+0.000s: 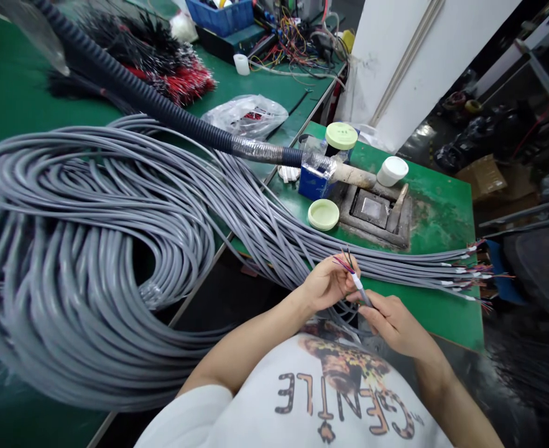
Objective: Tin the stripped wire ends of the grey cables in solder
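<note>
My right hand point(388, 317) grips a grey multi-core cable point(364, 297) just below a white band near its end. Thin coloured wires point(344, 264) fan out past the band, some dark and some red or purple. My left hand point(330, 281) is closed around these wires, its fingertips pinching at them. Under and beyond my hands runs a bundle of similar grey cables point(395, 264). Their stripped ends point(477, 272), with white bands and coloured wires, lie at the table's right side. The bundle leads back to a large coil point(69, 249) on the left.
A soldering pot point(372, 208) sits in a stained frame beside a ribbed hose point(181, 115) on a blue box point(314, 180). Around it stand a pale green lid point(323, 214) and a white jar point(392, 171). A plastic bag point(246, 116) and black-red wire bunches point(162, 68) lie farther back.
</note>
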Action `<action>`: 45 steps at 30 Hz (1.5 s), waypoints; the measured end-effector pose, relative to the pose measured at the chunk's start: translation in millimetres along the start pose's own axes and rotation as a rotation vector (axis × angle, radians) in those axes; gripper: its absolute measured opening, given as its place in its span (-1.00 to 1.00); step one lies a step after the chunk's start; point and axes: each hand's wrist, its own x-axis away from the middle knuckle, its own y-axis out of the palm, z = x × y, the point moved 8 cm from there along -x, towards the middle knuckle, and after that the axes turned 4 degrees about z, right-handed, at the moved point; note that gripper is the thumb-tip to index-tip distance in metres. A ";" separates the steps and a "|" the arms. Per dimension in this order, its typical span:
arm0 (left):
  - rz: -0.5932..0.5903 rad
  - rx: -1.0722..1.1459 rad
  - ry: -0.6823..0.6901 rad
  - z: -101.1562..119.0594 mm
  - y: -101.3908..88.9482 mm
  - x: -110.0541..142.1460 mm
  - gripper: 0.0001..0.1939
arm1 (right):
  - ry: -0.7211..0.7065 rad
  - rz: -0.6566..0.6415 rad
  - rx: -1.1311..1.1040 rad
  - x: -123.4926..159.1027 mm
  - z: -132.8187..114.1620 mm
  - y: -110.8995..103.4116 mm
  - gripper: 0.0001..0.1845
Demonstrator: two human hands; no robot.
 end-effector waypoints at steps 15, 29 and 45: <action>-0.227 -0.183 0.074 16.4 2.6 -5.2 -0.70 | -0.061 -0.080 0.001 -4.0 -2.1 4.5 -0.65; -0.037 -0.412 0.306 22.3 5.8 0.3 -0.67 | 0.037 0.358 0.072 -6.7 -9.5 -35.5 -0.49; 0.179 -0.270 0.423 14.9 -2.0 21.9 -0.68 | -0.214 0.758 0.171 -16.4 -26.9 -45.8 -0.91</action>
